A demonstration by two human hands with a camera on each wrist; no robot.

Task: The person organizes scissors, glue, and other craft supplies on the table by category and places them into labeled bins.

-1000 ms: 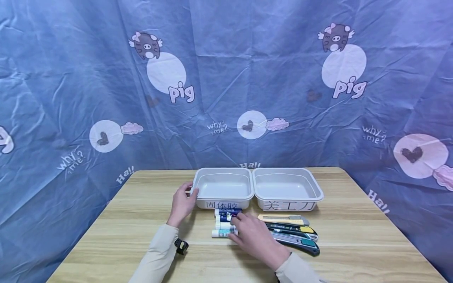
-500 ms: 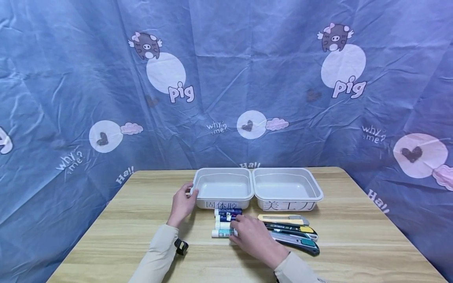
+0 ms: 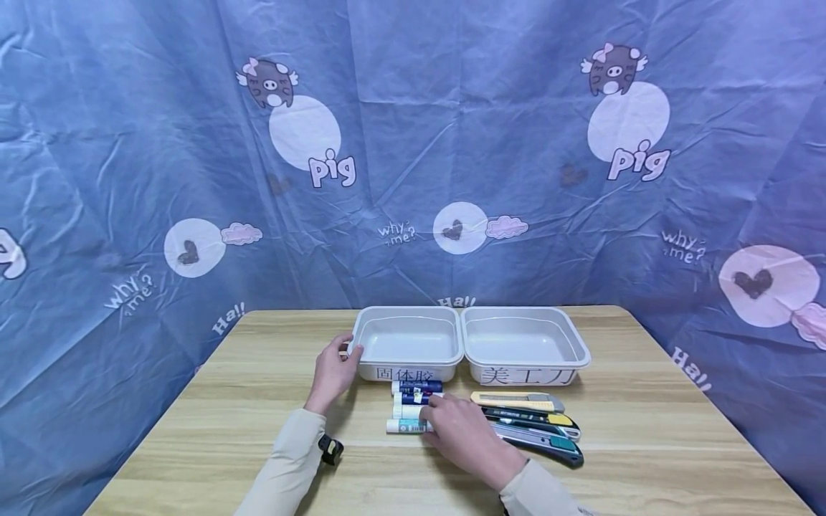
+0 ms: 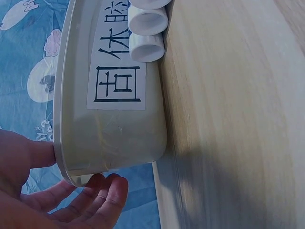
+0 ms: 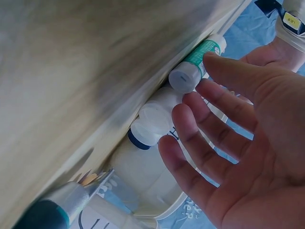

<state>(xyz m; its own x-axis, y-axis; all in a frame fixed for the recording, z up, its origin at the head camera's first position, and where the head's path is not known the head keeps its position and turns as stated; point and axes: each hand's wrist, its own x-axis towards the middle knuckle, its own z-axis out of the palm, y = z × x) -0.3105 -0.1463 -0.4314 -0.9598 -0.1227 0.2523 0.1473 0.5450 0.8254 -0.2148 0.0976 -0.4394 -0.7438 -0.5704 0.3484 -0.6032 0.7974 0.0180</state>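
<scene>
My left hand [image 3: 332,376] holds the left corner of a white plastic bin [image 3: 366,371], thumb at the rim and fingers below it in the left wrist view. Several glue sticks lie side by side in front of this bin: two dark blue ones [image 3: 422,387], a white one [image 3: 405,411] and a teal-and-white one [image 3: 406,426] nearest me. Over their right ends is my right hand [image 3: 467,437]. In the right wrist view its fingers are loosely bent and spread, with the thumb and index fingertip right at the teal glue stick [image 5: 202,52].
A second white bin [image 3: 577,358] adjoins the first on the right; both have paper labels with Chinese characters. Several utility knives lie before it, including a yellow one [image 3: 510,398] and a black-and-green one [image 3: 561,446]. A blue printed curtain [image 3: 413,143] hangs behind the wooden table [image 3: 645,430].
My right thumb and fingertips have shifted very slightly at the glue sticks. My left hand, the bins, the glue sticks and the knives have stayed in place.
</scene>
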